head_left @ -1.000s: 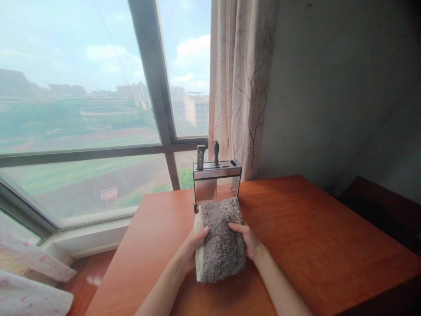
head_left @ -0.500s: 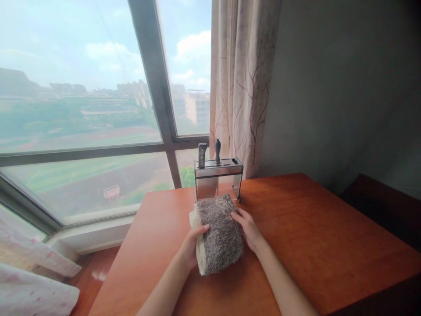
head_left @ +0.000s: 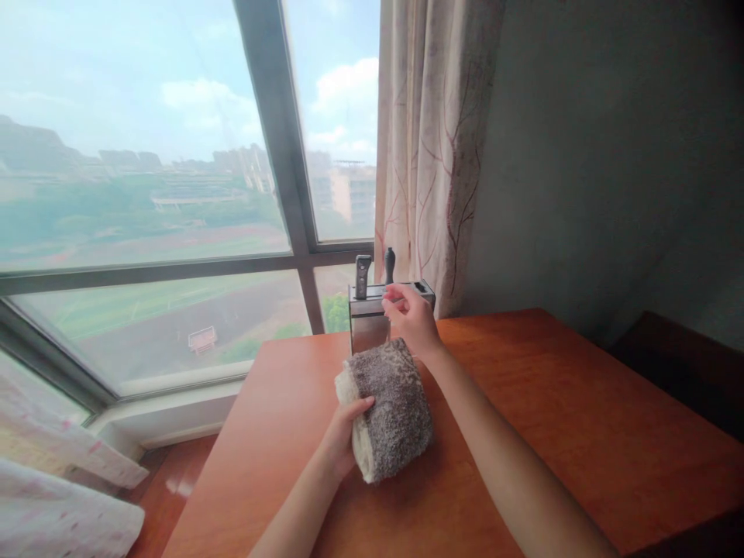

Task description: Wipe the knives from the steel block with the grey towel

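Note:
A folded grey fluffy towel [head_left: 395,411] with a cream-coloured edge is held above the table. My left hand [head_left: 349,426] grips its left side, thumb on top and the other fingers underneath, out of sight. Beyond the towel stands a metal knife block [head_left: 369,325] with two dark-handled tools in its top slots. One has a flat handle with spots [head_left: 363,277]; the other has a rounded black handle [head_left: 389,266]. My right hand [head_left: 411,316] is in front of the block's top, just below the rounded handle, its curled fingers apart and nothing visible between them.
The wooden table [head_left: 552,403] reaches the window [head_left: 145,294] on the left and the dark wall [head_left: 598,178] on the right. A long curtain [head_left: 435,155] hangs behind the knife block. Another curtain [head_left: 63,511] is at the lower left.
My right hand has let go of the towel's right side and moved up and forward to the knife block. My left hand still holds the towel in nearly the same place.

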Action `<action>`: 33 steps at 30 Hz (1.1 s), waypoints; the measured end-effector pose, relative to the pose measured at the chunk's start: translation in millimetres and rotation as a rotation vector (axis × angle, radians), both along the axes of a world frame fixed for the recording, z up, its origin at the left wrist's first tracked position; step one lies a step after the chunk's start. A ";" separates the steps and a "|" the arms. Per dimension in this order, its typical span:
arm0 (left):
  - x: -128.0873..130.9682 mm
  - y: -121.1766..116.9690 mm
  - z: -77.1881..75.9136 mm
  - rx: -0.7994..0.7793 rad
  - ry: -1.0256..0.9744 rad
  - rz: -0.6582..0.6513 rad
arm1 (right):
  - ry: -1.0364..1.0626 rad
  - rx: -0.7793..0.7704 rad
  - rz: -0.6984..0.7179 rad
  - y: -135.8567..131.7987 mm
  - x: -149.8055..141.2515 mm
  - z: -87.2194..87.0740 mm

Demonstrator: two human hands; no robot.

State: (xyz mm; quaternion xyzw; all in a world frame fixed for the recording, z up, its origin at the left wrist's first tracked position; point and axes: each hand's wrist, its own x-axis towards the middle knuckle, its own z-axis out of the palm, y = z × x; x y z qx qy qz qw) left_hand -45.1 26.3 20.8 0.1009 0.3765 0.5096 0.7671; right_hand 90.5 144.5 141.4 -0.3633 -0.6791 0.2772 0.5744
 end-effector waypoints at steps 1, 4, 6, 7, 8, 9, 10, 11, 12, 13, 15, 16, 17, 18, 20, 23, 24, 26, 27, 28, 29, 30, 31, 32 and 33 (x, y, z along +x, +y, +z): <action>-0.3 0.2 -0.3 0.001 0.000 0.003 | -0.032 0.028 -0.021 6.2 -6.9 8.1; -0.8 0.5 -0.9 0.003 -0.006 0.011 | -0.108 0.041 -0.070 22.5 -23.1 24.3; -0.8 0.5 -0.7 0.006 -0.010 0.012 | -0.140 0.025 -0.084 30.8 -30.3 29.4; -0.6 0.4 -0.3 0.006 -0.013 0.011 | -0.157 0.017 -0.089 34.4 -33.1 30.6; -0.5 0.2 0.2 0.007 -0.015 0.010 | -0.176 0.011 -0.097 37.7 -35.4 31.1; -0.3 0.1 0.9 0.008 -0.018 0.011 | -0.194 0.007 -0.107 40.8 -37.4 31.1; -0.1 0.0 1.6 0.009 -0.020 0.012 | -0.212 0.004 -0.117 43.7 -39.1 30.7; 0.0 0.0 2.2 0.010 -0.022 0.015 | -0.230 0.001 -0.128 46.4 -40.8 30.2; 0.0 -0.1 2.8 0.010 -0.023 0.014 | -0.249 -0.001 -0.140 48.7 -42.4 29.6; 0.0 -0.1 3.1 0.010 -0.024 0.013 | -0.273 -0.003 -0.149 50.6 -44.0 29.0; 0.0 -0.2 3.3 0.010 -0.021 0.016 | -0.335 -0.006 -0.164 53.5 -47.5 28.4; 0.0 -0.3 3.2 0.010 -0.019 0.020 | -0.364 -0.007 -0.171 54.6 -49.3 28.2; 0.0 -0.4 3.0 0.010 -0.016 0.026 | -0.388 -0.005 -0.181 55.6 -51.1 28.2; -0.1 -0.6 2.8 0.010 -0.012 0.033 | -0.406 0.000 -0.191 56.6 -52.8 28.2; -0.3 -1.0 2.5 0.005 -0.005 0.039 | -0.428 0.023 -0.210 58.6 -55.4 28.3; -0.8 -1.0 2.3 -0.003 0.003 0.026 | -0.444 0.055 -0.221 61.0 -56.9 28.8; -0.9 -0.8 2.2 -0.004 0.005 0.020 | -0.440 0.059 -0.223 61.6 -56.7 29.7; -0.9 -0.2 2.1 -0.007 0.010 0.009 | -0.413 0.074 -0.232 62.5 -55.5 33.5; -0.7 0.0 2.0 -0.009 0.012 0.006 | -0.393 0.088 -0.242 63.0 -54.7 36.8; -0.5 0.2 2.0 -0.009 0.014 0.005 | -0.371 0.108 -0.255 63.5 -53.6 41.4; -0.1 0.4 2.0 -0.009 0.015 0.007 | -0.347 0.132 -0.269 63.9 -52.5 47.1; 0.3 0.5 2.0 -0.007 0.017 0.011 | -0.324 0.156 -0.284 64.4 -51.3 54.0; 0.8 0.4 2.1 -0.005 0.020 0.016 | -0.301 0.180 -0.294 64.9 -49.9 61.9; 1.2 0.3 2.2 -0.005 0.025 0.022 | -0.280 0.204 -0.297 65.3 -48.3 70.6; 1.6 0.2 2.3 -0.005 0.030 0.026 | -0.259 0.230 -0.299 65.5 -46.7 79.7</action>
